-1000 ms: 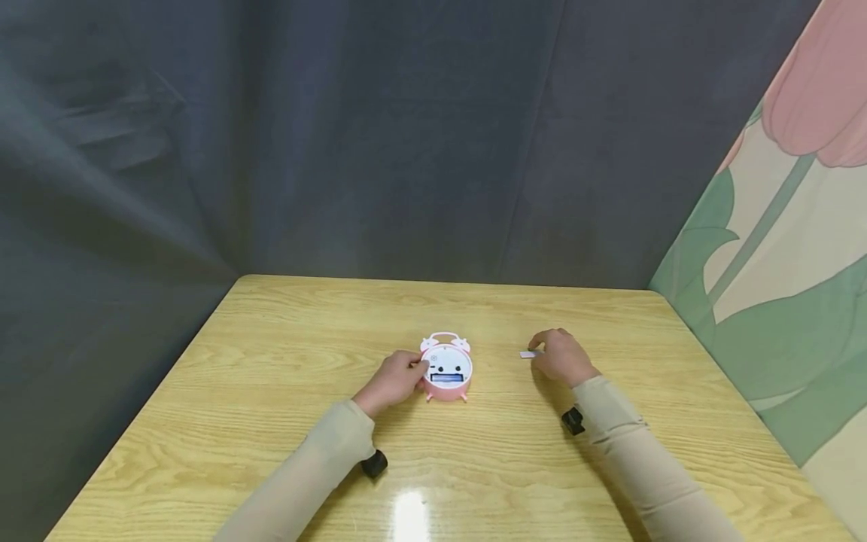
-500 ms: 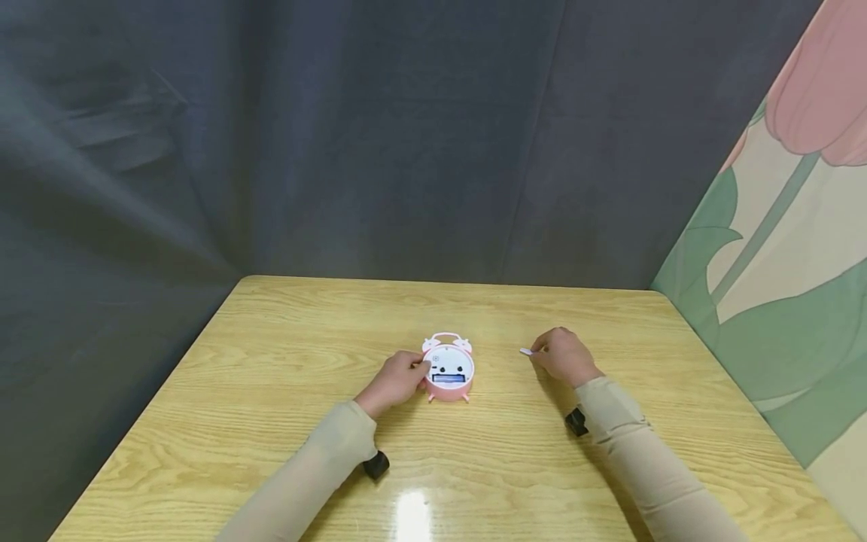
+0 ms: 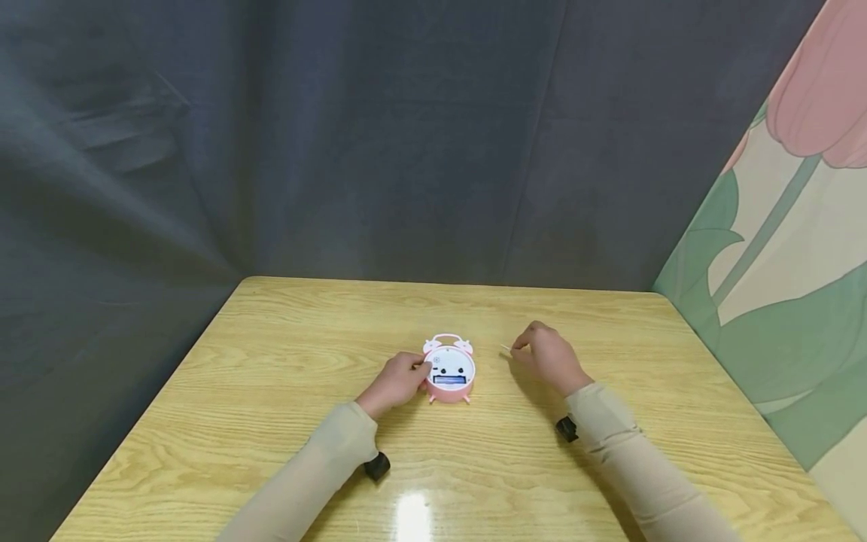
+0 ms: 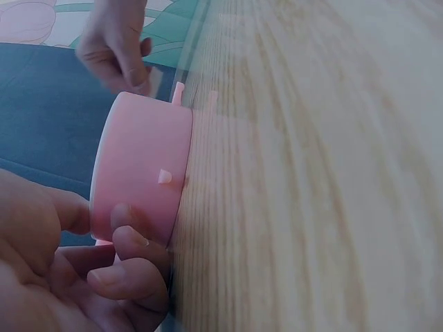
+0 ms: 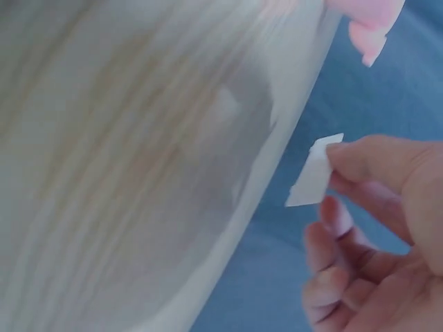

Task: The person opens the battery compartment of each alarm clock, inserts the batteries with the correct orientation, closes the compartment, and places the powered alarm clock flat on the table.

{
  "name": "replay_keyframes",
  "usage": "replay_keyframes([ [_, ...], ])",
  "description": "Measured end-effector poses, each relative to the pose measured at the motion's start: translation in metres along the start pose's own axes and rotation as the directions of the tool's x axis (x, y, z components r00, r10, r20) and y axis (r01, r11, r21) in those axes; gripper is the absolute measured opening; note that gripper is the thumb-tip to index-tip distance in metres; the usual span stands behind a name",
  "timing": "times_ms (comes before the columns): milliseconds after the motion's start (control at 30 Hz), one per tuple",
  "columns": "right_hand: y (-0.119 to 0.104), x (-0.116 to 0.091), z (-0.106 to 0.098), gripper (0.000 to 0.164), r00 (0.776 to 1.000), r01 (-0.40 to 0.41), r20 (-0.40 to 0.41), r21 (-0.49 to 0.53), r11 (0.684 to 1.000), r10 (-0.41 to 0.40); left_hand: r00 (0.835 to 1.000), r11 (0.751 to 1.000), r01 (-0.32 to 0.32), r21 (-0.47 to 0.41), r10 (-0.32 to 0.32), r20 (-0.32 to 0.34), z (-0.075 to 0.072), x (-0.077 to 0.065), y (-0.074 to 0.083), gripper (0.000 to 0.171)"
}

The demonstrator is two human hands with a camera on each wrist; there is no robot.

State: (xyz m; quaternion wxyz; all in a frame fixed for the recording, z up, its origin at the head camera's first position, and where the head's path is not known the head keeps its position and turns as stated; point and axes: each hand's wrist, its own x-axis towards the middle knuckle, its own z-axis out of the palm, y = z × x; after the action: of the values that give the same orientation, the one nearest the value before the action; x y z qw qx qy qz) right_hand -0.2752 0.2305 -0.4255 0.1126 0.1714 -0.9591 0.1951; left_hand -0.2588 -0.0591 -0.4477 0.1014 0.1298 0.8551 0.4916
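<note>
A pink twin-bell alarm clock (image 3: 451, 360) lies on the table with its white back facing up. In that back the battery compartment is uncovered, and a dark bluish battery (image 3: 450, 380) shows inside. My left hand (image 3: 396, 382) grips the clock's left side, thumb on the edge of the back and fingers at the pink casing (image 4: 142, 162). Off to the clock's right, my right hand (image 3: 552, 359) pinches a small flat white battery cover (image 5: 313, 174) between thumb and forefinger. The cover is raised over the wood and tilted, almost edge-on in the head view.
The wood-grain table (image 3: 305, 324) carries the clock. A dark cloth (image 3: 406, 150) hangs behind its far edge, and a tulip-patterned cloth (image 3: 799, 301) stands along the right side. Black wrist cameras (image 3: 377, 467) sit under both sleeves.
My right hand has moved left toward the clock with the battery cover, which has turned from flat to edge-on. My left hand and the clock have stayed in place.
</note>
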Motion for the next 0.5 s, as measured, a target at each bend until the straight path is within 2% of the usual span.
replay_keyframes([
  [133, -0.020, -0.001, 0.001, 0.006, 0.991, 0.110, -0.070, -0.014, 0.994, -0.111, 1.000, 1.000, -0.010, 0.010, 0.010, -0.004, 0.000, 0.000, -0.001, 0.027],
  [300, -0.043, -0.003, 0.004, 0.004, 0.962, 0.242, -0.128, -0.021, 0.970, -0.242, 1.000, 1.000, -0.004, 0.004, 0.004, -0.009, 0.001, 0.001, -0.003, 0.027],
  [500, -0.065, -0.006, 0.013, 0.004, 0.933, 0.345, -0.113, 0.001, 0.939, -0.343, 1.000, 1.000, -0.018, 0.008, 0.018, -0.014, 0.001, 0.002, -0.003, 0.026],
])
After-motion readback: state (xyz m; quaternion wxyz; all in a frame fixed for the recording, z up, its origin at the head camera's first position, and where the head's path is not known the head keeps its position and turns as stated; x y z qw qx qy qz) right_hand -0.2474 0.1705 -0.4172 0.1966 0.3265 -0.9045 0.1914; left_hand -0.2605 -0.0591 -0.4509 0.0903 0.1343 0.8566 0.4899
